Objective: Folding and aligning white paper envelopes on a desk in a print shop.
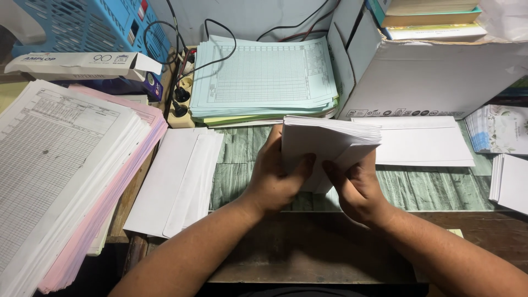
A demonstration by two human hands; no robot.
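Note:
Both my hands hold a thick stack of white envelopes [329,142] upright above the middle of the desk. My left hand [275,176] grips its left side, thumb across the front face. My right hand [355,184] holds the lower right part, thumb pressed on the front. The stack's top edge fans slightly to the right.
White envelopes [179,179] lie flat at left, another envelope [421,143] at right. Light blue printed forms [264,77] are piled behind. A tall pile of white and pink forms [60,170] fills the left side. A cardboard box [434,77], a power strip [180,102] and small paper stacks [509,181] surround the desk.

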